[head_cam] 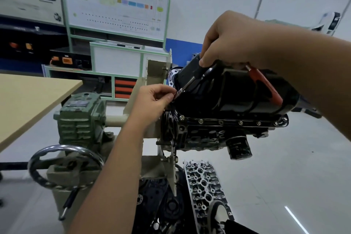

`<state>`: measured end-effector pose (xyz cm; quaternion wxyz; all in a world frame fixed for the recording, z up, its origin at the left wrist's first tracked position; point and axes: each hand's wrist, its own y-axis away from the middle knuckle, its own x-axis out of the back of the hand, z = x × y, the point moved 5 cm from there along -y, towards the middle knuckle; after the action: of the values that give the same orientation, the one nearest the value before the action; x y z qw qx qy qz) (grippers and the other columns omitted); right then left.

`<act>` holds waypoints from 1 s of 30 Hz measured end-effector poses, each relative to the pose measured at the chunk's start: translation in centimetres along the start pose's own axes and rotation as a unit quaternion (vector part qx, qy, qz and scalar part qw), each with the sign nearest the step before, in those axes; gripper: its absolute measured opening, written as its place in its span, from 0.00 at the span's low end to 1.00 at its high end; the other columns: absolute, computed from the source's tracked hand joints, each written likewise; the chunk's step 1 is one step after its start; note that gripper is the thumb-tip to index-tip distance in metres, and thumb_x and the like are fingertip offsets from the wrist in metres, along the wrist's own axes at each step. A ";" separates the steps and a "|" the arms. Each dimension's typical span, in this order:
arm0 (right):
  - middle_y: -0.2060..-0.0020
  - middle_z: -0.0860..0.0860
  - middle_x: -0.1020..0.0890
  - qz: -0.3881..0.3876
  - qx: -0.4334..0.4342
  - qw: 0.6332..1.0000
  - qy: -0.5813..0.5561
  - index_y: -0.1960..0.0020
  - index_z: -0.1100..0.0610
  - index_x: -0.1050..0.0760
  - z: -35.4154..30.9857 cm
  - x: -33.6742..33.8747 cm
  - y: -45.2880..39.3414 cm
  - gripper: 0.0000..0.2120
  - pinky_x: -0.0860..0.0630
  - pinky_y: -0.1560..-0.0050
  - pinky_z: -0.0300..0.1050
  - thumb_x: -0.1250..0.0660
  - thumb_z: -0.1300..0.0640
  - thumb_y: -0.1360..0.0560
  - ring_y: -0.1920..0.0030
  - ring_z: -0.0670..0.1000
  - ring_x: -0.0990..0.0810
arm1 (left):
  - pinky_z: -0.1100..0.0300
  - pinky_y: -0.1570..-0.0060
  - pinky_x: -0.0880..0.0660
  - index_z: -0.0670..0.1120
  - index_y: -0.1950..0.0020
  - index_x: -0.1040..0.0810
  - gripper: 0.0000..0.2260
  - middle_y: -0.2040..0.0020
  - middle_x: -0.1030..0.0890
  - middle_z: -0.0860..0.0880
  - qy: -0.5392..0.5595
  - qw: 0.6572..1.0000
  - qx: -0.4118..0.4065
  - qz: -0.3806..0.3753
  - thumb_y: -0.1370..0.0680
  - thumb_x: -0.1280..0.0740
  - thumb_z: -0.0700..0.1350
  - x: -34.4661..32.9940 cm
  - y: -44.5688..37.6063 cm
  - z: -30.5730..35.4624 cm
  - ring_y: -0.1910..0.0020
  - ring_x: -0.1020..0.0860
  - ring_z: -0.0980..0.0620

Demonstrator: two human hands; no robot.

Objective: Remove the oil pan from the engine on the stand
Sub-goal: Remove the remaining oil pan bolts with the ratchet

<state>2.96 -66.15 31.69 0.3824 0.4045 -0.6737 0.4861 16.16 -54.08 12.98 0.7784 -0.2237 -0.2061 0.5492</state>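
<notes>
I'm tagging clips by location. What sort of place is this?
Probably an automotive training workshop: an engine on a rotating stand, a wall training panel, and a cylinder head on the floor.

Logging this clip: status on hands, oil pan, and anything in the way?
Right hand grips red-handled ratchet; left hand pinches its socket end. Oil pan on engine, flange bolts in place. Nothing in the way.
</notes>
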 end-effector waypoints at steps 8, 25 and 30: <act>0.65 0.48 0.19 -0.014 0.116 0.985 0.128 0.60 0.52 0.18 -3.8 -0.9 -1.2 0.08 0.32 0.68 0.39 0.20 0.52 0.31 0.62 0.45 0.22 | 0.48 0.44 0.19 0.44 0.45 0.14 0.35 0.47 0.14 0.36 0.376 0.917 0.121 0.043 0.17 0.52 0.68 0.1 -0.8 0.3 0.45 0.15 0.38; 0.68 0.52 0.28 -0.034 0.129 0.985 0.109 0.63 0.58 0.31 -5.4 -0.6 -3.3 0.12 0.37 0.85 0.36 0.36 0.61 0.21 0.72 0.49 0.31 | 0.63 0.70 0.38 0.49 0.54 0.22 0.30 0.67 0.35 0.52 0.193 0.974 -0.044 -0.109 0.22 0.46 0.74 -4.3 -4.3 4.6 0.72 0.39 0.53; 0.66 0.50 0.32 -0.007 0.218 0.963 0.156 0.61 0.58 0.31 -7.0 -1.3 -2.4 0.13 0.40 0.72 0.41 0.41 0.61 0.18 0.69 0.48 0.35 | 0.63 0.72 0.44 0.55 0.63 0.27 0.22 0.72 0.37 0.58 0.181 0.977 -0.042 -0.105 0.19 0.43 0.69 -4.1 -4.1 4.9 0.76 0.43 0.56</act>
<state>6.57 -59.65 32.97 0.3889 0.4014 -0.4807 0.6757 15.23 -58.57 18.96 0.8462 -0.3291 -0.1070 0.4052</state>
